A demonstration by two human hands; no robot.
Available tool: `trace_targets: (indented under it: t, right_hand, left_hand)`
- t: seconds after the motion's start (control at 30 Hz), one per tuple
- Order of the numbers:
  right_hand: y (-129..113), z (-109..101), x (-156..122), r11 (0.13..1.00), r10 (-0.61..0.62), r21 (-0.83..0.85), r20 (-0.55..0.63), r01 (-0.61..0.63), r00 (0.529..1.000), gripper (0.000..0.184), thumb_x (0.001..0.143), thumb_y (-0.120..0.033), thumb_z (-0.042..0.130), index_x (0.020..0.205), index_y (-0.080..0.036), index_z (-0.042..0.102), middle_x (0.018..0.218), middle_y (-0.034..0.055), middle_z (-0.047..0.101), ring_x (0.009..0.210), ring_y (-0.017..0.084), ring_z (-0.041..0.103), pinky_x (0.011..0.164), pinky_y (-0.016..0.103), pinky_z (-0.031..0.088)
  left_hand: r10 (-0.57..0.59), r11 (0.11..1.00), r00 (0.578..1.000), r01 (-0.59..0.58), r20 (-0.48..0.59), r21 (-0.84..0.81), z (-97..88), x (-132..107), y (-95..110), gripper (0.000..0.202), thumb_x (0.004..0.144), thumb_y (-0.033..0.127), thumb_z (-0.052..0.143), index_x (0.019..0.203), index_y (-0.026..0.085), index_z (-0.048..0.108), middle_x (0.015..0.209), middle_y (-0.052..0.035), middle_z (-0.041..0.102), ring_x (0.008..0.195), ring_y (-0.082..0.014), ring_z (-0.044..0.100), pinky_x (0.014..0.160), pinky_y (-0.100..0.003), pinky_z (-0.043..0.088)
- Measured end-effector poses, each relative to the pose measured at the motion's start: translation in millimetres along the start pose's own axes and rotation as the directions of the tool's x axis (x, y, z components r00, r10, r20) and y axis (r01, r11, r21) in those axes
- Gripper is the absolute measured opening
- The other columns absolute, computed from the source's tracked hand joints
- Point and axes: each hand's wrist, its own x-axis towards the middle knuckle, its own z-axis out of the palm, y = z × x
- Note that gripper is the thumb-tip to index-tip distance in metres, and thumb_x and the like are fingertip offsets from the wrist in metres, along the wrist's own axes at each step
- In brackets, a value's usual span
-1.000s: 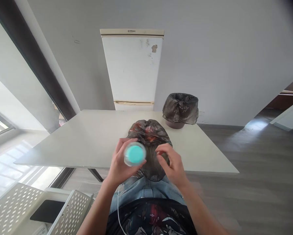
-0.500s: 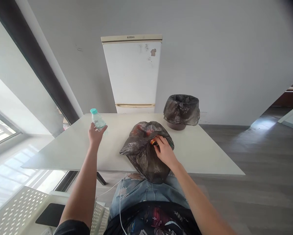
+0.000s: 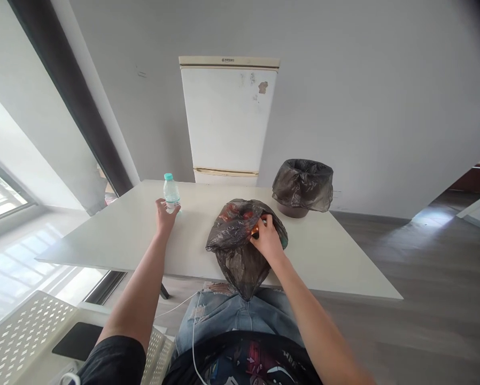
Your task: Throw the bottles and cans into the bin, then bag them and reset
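A clear plastic bottle (image 3: 171,191) with a turquoise cap stands upright at the left of the white table (image 3: 115,240). My left hand (image 3: 167,218) is wrapped round its lower part. A dark, see-through garbage bag (image 3: 232,238) lies at the table's front edge and sags over it towards my lap. Reddish and green things show through its plastic. At the bag's mouth my right hand (image 3: 269,239) pinches a small orange and dark item (image 3: 255,232); my fingers cover most of it, so its kind cannot be made out.
A brown trash can (image 3: 293,210) lined with a dark bag (image 3: 304,184) stands at the table's back right. Behind the table is a white refrigerator (image 3: 227,117). At lower left, a perforated cream-coloured basket (image 3: 31,331) is beside a flat black object (image 3: 77,341). A thin white cable (image 3: 194,337) hangs over my lap.
The bottle has gone from tilted to upright, down onto the table, with my left hand still round it. My right hand stays at the bag, whose folds have shifted. The view has turned slightly left.
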Motion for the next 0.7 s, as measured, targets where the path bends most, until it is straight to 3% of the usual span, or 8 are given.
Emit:
trace_targets:
  t: [0.13, 0.23, 0.3, 0.43, 0.5, 0.6, 0.67, 0.7]
  right_hand:
    - [-0.3, -10.9, -6.0, 0.992, 0.065, 0.111, -0.011, -0.064, 0.998, 0.051, 0.084, -0.024, 0.070, 0.131, -0.019, 0.052, 0.139, 0.0189, 0.046, 0.102, 0.032, 0.070, 0.080, 0.046, 0.063]
    - [-1.6, -29.4, -21.1, 0.948, 0.160, 0.293, -0.102, -0.124, 0.982, 0.051, 0.083, -0.035, 0.075, 0.127, -0.021, 0.053, 0.134, 0.0159, 0.052, 0.112, 0.032, 0.066, 0.088, 0.047, 0.062]
    - [-2.4, -42.6, -35.7, 0.871, 0.246, 0.465, -0.132, -0.159, 0.960, 0.051, 0.083, -0.042, 0.078, 0.125, -0.023, 0.055, 0.132, 0.0129, 0.054, 0.107, 0.027, 0.068, 0.091, 0.044, 0.062]
    - [-8.6, -66.8, -61.9, 0.679, 0.406, 0.706, -0.133, -0.201, 0.904, 0.051, 0.084, -0.049, 0.080, 0.122, -0.024, 0.058, 0.131, 0.0106, 0.058, 0.101, 0.022, 0.069, 0.080, 0.035, 0.063]
    - [-18.0, -79.7, -67.1, 0.636, 0.442, 0.763, -0.235, -0.118, 0.866, 0.047, 0.087, -0.047, 0.079, 0.122, -0.024, 0.059, 0.125, 0.0092, 0.062, 0.105, 0.022, 0.068, 0.082, 0.034, 0.062]
    - [-44.3, -98.6, -59.8, 0.659, 0.414, 0.746, -0.465, 0.095, 0.782, 0.045, 0.090, -0.042, 0.078, 0.126, -0.023, 0.058, 0.124, 0.0092, 0.063, 0.114, 0.023, 0.067, 0.093, 0.038, 0.061]
    - [-68.6, -104.3, -43.1, 0.687, 0.335, 0.701, -0.538, 0.190, 0.774, 0.046, 0.093, -0.041, 0.075, 0.131, -0.024, 0.054, 0.131, 0.0111, 0.062, 0.121, 0.025, 0.066, 0.099, 0.041, 0.059]
    - [-81.6, -102.9, -30.7, 0.697, 0.284, 0.686, -0.530, 0.208, 0.799, 0.046, 0.095, -0.041, 0.072, 0.132, -0.025, 0.052, 0.133, 0.0121, 0.062, 0.123, 0.025, 0.065, 0.099, 0.041, 0.059]
  left_hand:
    - [-0.009, 1.000, 1.000, 0.009, 0.010, 0.022, 0.7, 0.4, -2.4, 0.061, 0.082, 0.036, 0.081, 0.126, 0.029, 0.040, 0.126, -0.0101, 0.071, 0.120, -0.0282, 0.069, 0.097, -0.043, 0.054]
    - [-0.006, 0.999, 1.000, 0.006, 0.010, 0.045, 0.5, 0.0, -2.1, 0.058, 0.084, 0.037, 0.079, 0.125, 0.028, 0.039, 0.123, -0.0095, 0.072, 0.121, -0.0297, 0.069, 0.098, -0.045, 0.053]
    - [-0.020, 0.998, 1.000, 0.020, 0.010, 0.051, 0.9, 0.1, -1.9, 0.056, 0.085, 0.038, 0.079, 0.124, 0.029, 0.040, 0.121, -0.0095, 0.072, 0.120, -0.0305, 0.069, 0.098, -0.045, 0.054]
    - [-0.064, 0.995, 0.998, 0.063, 0.022, 0.075, 2.4, 0.8, -2.9, 0.057, 0.086, 0.039, 0.077, 0.127, 0.028, 0.039, 0.123, -0.0117, 0.072, 0.120, -0.0322, 0.069, 0.097, -0.047, 0.054]
    - [-0.065, 0.994, 0.998, 0.063, 0.026, 0.092, 2.7, 0.8, -3.7, 0.057, 0.088, 0.041, 0.075, 0.130, 0.027, 0.039, 0.127, -0.0136, 0.071, 0.120, -0.0333, 0.068, 0.098, -0.049, 0.054]
    - [-0.066, 0.994, 0.998, 0.064, 0.023, 0.088, 2.5, 0.8, -5.3, 0.059, 0.090, 0.041, 0.073, 0.136, 0.026, 0.040, 0.133, -0.0149, 0.069, 0.123, -0.0353, 0.066, 0.103, -0.053, 0.053]
    - [-0.079, 0.994, 0.997, 0.078, 0.014, 0.080, 2.2, 1.3, -6.5, 0.061, 0.090, 0.040, 0.072, 0.140, 0.026, 0.041, 0.137, -0.0157, 0.066, 0.128, -0.0367, 0.064, 0.106, -0.055, 0.051]
    - [-0.084, 0.994, 0.996, 0.083, 0.008, 0.078, 2.1, 1.6, -7.0, 0.062, 0.090, 0.039, 0.072, 0.142, 0.025, 0.041, 0.139, -0.0164, 0.065, 0.130, -0.0373, 0.062, 0.108, -0.056, 0.050]
